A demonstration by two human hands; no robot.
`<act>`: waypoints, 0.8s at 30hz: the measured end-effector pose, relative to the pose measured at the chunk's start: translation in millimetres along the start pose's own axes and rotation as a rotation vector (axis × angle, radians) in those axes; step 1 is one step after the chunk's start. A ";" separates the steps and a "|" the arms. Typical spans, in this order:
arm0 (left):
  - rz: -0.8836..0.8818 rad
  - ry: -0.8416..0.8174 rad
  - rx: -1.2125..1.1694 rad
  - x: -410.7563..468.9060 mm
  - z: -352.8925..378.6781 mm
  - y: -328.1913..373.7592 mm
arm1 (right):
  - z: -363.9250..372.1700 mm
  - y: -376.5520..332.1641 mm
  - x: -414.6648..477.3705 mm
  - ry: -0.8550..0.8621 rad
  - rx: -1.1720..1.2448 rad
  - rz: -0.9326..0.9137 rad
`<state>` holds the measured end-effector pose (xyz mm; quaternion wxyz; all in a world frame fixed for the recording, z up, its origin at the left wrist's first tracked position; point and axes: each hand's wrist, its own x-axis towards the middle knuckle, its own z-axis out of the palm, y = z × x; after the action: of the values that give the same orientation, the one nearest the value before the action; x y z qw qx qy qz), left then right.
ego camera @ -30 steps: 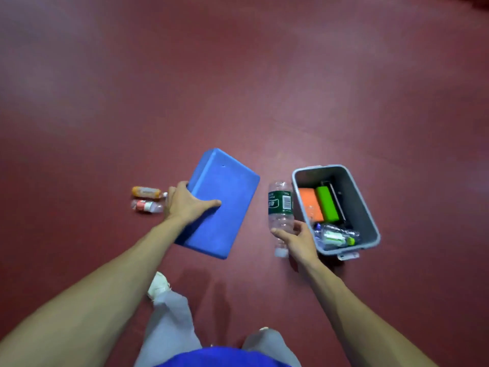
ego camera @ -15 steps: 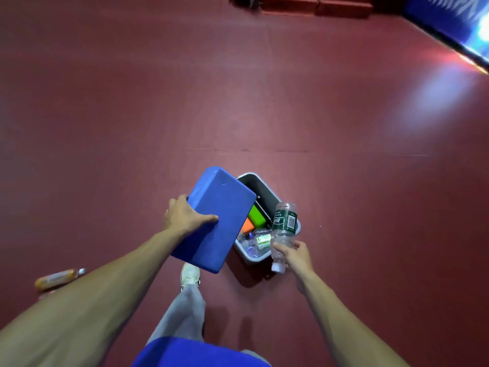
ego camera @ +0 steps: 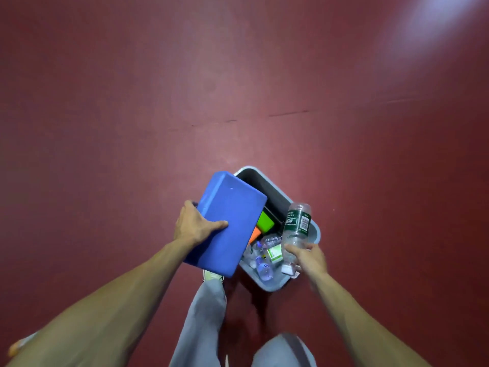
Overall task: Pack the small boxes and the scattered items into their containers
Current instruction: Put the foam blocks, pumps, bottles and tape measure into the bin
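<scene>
My left hand [ego camera: 194,226] grips a big blue foam block [ego camera: 230,221] by its left edge and holds it tilted over the left side of a grey bin [ego camera: 315,231] on the red floor. My right hand [ego camera: 308,258] holds a clear plastic bottle [ego camera: 296,229] with a green label near its capped end, over the bin's right side. Inside the bin lie a green box [ego camera: 265,221], an orange box [ego camera: 254,233] and several small clear bottles [ego camera: 264,258]. The block hides much of the bin's inside.
A small orange bottle [ego camera: 13,348] lies on the floor at the lower left edge, mostly behind my left forearm. My grey trouser legs [ego camera: 206,321] and a pale shoe [ego camera: 211,275] are just below the bin. A thin seam [ego camera: 288,113] crosses the floor farther off.
Both hands have come closer to the bin; the blue block now overlaps its left side and the bottle hangs over its right side. The view has shifted so the bin sits nearer and more central.
</scene>
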<state>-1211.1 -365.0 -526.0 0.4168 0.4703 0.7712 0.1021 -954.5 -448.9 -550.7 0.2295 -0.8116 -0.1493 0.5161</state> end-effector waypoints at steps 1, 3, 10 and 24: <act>-0.001 -0.031 0.015 25.0 6.8 3.2 | 9.6 -5.9 20.0 0.006 0.003 0.015; 0.017 -0.088 0.048 71.6 28.8 6.6 | 23.7 -13.9 55.6 0.011 -0.012 0.034; 0.055 -0.237 0.185 198.7 145.1 -3.8 | 52.0 24.6 188.9 -0.033 -0.043 0.119; -0.609 -0.098 -0.372 312.6 363.8 -122.4 | 75.7 133.4 373.8 -0.127 -0.282 0.207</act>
<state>-1086.4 -262.7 -994.1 0.5430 0.1394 0.8233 0.0891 -864.4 -366.7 -935.9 0.0492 -0.8125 -0.1501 0.5611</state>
